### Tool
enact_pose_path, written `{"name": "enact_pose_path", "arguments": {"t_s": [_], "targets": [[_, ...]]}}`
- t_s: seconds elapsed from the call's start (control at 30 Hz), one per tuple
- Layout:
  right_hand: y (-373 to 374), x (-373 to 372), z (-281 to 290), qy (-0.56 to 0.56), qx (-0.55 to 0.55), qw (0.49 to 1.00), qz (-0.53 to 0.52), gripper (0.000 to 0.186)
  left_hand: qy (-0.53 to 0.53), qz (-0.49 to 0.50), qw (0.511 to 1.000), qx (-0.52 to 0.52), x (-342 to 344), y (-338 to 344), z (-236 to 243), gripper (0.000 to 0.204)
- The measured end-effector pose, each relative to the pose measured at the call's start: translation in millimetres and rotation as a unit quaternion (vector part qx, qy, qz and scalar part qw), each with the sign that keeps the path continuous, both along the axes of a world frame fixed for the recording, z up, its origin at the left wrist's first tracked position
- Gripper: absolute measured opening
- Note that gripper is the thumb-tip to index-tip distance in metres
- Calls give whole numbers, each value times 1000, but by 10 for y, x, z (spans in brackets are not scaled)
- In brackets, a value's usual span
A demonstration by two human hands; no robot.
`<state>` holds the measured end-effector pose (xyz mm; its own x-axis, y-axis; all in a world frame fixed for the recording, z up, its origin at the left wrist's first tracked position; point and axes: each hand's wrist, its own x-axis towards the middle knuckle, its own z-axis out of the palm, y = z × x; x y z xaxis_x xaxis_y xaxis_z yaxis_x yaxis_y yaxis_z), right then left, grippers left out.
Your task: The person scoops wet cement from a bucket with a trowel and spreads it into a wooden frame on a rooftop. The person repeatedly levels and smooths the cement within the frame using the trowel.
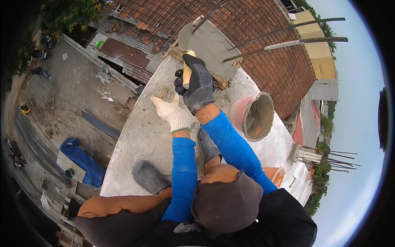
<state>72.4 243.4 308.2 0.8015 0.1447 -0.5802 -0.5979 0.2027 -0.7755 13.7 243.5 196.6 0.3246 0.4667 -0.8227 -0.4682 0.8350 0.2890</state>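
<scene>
My right hand [198,84], in a black glove, is closed around the pale wooden handle [187,74] of a trowel. Its grey rounded blade [186,36] seems to lie at the wet cement [212,47], inside a small wooden form with steel bars rising from it. Beside it, lower and to the left, hovers my left hand [169,113] in a white knit glove. Its fingers stretch toward the left, the thumb stands apart, and nothing shows in it. A pinkish bucket [236,113] smeared with cement stands tilted right of my forearms.
I crouch on a narrow concrete ledge [123,164], its left edge dropping to a yard far below. Rebars [288,29] jut out at upper right. An orange bucket [275,175] sits behind my right arm. Beyond lies a tiled roof [263,24]; a blue tarp [84,160] lies below.
</scene>
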Motion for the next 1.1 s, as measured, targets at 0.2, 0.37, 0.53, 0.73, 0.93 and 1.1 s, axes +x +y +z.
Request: {"name": "enact_pose_path", "arguments": {"t_s": [0.2, 0.37, 0.53, 0.73, 0.93, 1.1], "targets": [[450, 214, -87, 26, 28, 996, -86, 29, 43, 13, 998, 35, -94, 202, -12, 63], [682, 264, -136, 43, 50, 992, -105, 28, 50, 31, 998, 31, -157, 333, -1, 58], [683, 287, -157, 14, 37, 995, -92, 26, 54, 23, 997, 41, -162, 324, 14, 64], [667, 487, -151, 28, 69, 992, -100, 24, 46, 2, 999, 23, -122, 242, 62, 65], [304, 179, 11, 10, 50, 999, -19, 36, 65, 18, 998, 12, -31, 163, 92, 63], [-690, -331, 283, -48, 52, 990, 119, 34, 36, -20, 999, 28, 23, 89, 20, 65]]}}
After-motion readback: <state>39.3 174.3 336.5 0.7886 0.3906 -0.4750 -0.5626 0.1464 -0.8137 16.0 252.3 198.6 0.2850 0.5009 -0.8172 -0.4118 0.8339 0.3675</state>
